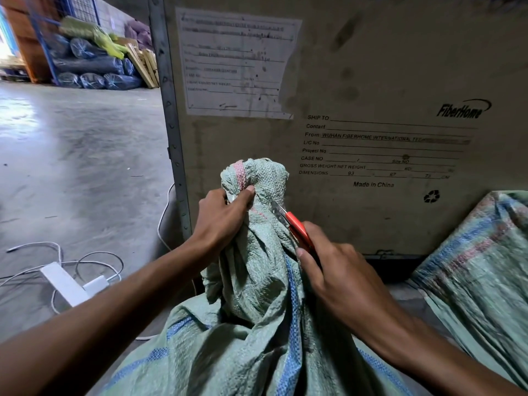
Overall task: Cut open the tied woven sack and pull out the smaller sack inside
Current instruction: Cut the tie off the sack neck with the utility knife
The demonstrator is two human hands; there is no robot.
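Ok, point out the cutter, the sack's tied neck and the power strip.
cutter (298, 227), head view, on the orange handle.
tied neck (258, 178), head view, on the bunched top above the tie.
power strip (64, 284), head view, on its white body.

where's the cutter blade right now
In the head view, just right of centre: the orange cutter is in the right hand, its blade tip at the sack's bunched neck, just below the knot that the left hand grips.

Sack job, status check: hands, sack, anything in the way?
Left hand gripping the sack at its tied neck. Right hand holding cutter, blade at neck. Sack uncut. Nothing blocking.
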